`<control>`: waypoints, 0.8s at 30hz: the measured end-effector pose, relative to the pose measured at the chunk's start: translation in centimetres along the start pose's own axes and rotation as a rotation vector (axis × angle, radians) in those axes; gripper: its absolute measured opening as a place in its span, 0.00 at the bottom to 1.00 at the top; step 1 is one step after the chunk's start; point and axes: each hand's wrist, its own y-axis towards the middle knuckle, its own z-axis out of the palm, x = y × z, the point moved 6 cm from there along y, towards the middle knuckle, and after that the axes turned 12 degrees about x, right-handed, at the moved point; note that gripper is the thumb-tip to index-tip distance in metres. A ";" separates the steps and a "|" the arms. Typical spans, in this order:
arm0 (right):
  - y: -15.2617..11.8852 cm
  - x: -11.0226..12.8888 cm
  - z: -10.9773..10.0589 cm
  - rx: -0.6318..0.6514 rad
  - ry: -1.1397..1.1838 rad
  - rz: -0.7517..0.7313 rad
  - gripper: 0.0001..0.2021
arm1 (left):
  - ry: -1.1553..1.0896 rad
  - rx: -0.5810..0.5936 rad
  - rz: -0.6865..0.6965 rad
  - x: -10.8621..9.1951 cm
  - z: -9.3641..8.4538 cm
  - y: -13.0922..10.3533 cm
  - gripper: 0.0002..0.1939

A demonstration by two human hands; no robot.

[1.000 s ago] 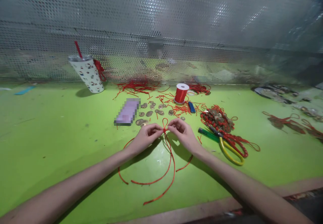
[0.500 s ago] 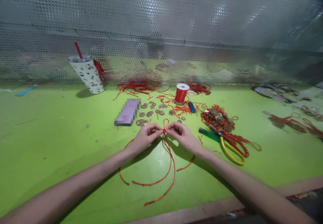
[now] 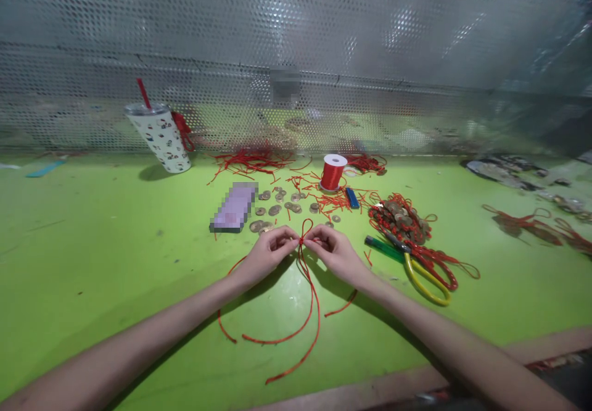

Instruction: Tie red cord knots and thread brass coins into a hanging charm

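Note:
A knotted red cord (image 3: 317, 312) is pinched between my two hands, with a small loop standing above the knot and long loose ends curving down over the green table (image 3: 152, 238). My left hand (image 3: 272, 252) grips the knot from the left with thumb and forefinger. From the right, my right hand (image 3: 332, 252) pinches the same knot, its fingertips close to those of the left. Just beyond the hands lie several loose coins (image 3: 275, 210). Other cord ends show beneath both wrists.
Behind stand a red thread spool (image 3: 332, 175) and a patterned cup (image 3: 161, 139). A blurred purple phone-like object (image 3: 235, 207) lies left of the coins. At right are a coin-and-cord pile (image 3: 400, 218), yellow-and-red-handled scissors (image 3: 428, 282), a green tool (image 3: 383, 249) and a blue piece (image 3: 352, 198).
Both hands keep their pinch on the knot with almost no movement. The small loop above it leans slightly more to the right, and the hanging ends have shifted a little.

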 end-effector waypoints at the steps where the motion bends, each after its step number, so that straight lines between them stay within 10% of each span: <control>1: 0.0 0.0 0.0 -0.005 0.005 -0.001 0.10 | -0.007 0.004 -0.004 0.1 0.0 0.0 0.13; 24: -0.2 -0.4 -0.2 -0.089 0.005 0.019 0.10 | -0.016 -0.007 -0.003 0.6 0.1 0.2 0.16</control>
